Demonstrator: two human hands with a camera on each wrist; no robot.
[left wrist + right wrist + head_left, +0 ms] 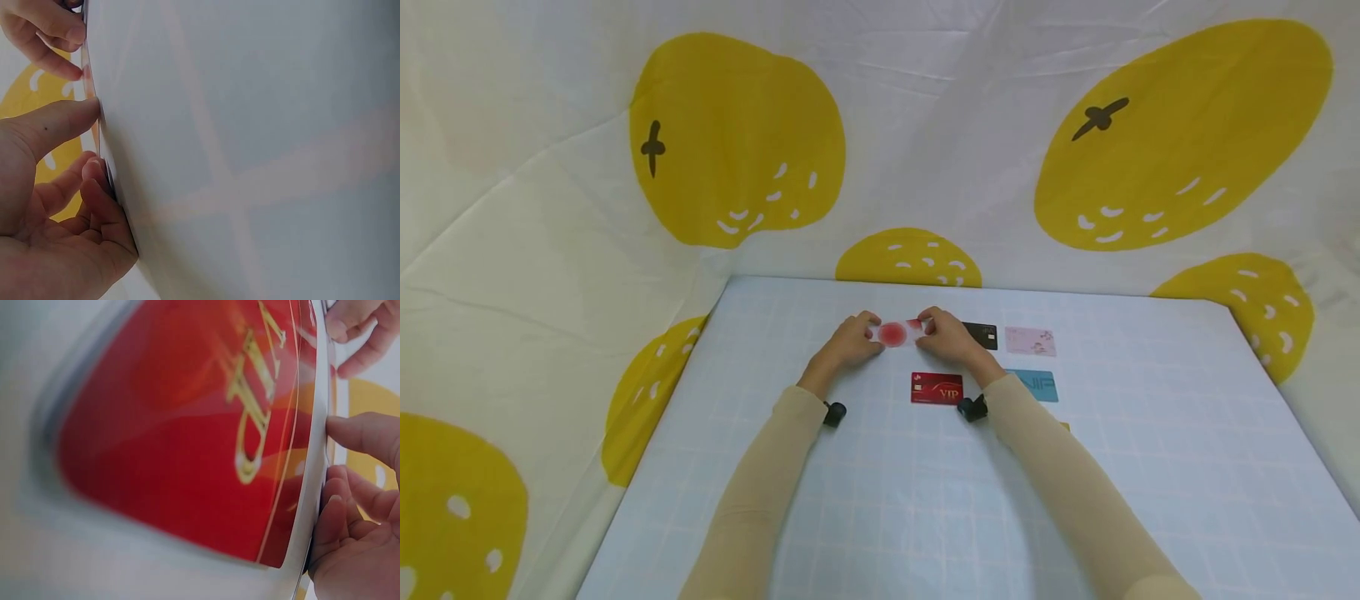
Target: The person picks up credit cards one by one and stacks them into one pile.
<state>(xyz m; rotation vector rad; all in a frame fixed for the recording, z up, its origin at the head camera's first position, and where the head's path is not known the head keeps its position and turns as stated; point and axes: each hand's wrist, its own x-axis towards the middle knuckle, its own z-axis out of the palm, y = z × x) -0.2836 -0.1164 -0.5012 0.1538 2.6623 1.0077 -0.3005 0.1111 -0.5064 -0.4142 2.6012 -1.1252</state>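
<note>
A pale card with a red round patch (892, 334) lies flat toward the back of the table. At its left end, my left hand (850, 342) pinches it between thumb and fingers. My right hand (946, 337) grips the opposite end the same way. Seen from the left wrist, the left thumb (69, 120) and curled fingers sit low at the tabletop, the card showing only as a thin edge. A red VIP card (936, 388) lies nearer, just below the right hand; it fills much of the right wrist view.
Right of the right hand lie a black card (987, 336), partly covered by that hand, and a pink card (1030, 341). The right sleeve overlaps a teal card (1037, 386) and a small yellow corner (1065, 426). Fruit-printed cloth (925, 150) rises behind the table.
</note>
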